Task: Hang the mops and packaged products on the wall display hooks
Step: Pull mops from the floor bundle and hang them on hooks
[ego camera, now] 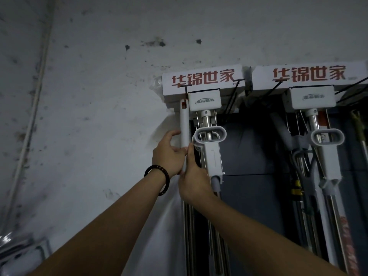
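White plastic mop handle (184,124): standing upright at the far left of the rack, and its top slot sits right at the tip of a black wire hook (186,92). Can't tell if it's fully on.
Left hand (169,156): fingers (173,134) curled round the handle from the left side. There's a dark beaded bracelet (166,185) on the wrist.
Right hand (194,180): just below the left and touching it, wrapped round the same handle with the thumb pointing up along it.
White cardboard box with red characters (203,80): up top, just right of the hook. Closed, so no idea what's in it. A white squeeze mop with an oval loop grip (210,135) hangs under it, just beside the hands.
Second matching white box (308,76): further right, also closed, with its own loop-grip mop (327,137) below.
Dark panel (251,146): behind the hanging mops.
Grey stained wall (89,96): everything left of the rack.
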Tool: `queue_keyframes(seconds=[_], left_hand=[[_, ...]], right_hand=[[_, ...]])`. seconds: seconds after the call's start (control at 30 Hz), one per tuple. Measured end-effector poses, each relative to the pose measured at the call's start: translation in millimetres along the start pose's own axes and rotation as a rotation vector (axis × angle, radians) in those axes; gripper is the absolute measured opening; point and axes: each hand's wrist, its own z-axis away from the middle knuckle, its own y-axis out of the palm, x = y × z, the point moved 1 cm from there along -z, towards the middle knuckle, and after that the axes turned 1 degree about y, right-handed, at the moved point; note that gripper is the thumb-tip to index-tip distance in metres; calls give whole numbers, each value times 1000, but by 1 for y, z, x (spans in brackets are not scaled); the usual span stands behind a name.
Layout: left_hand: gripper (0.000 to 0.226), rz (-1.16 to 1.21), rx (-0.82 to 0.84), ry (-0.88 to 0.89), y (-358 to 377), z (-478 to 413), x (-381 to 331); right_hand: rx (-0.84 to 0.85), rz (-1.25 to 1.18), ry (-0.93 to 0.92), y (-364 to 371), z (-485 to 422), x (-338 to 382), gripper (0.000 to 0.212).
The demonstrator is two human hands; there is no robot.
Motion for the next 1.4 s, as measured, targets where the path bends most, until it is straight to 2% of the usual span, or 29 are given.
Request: queue_keyframes(seconds=[0.4,0.77,1.0,1.13,1.4], left_hand=[[48,-35,5,-29,22,-21,26],[47,-62,-15,-8,20,-22,33],[48,-149,-16,31,15,-20,32],[43,-137,-28,3,14,-13,31],[47,-188,147,-104,16,25,65]], right_hand=[[45,151,112,19,-33,-13,111],[124,110,132,26,-39,-18,116],[211,49,150,21,-33,-23,111],[210,73,91,21,-15,-29,105],[281,61,100,30,22,-41,108]])
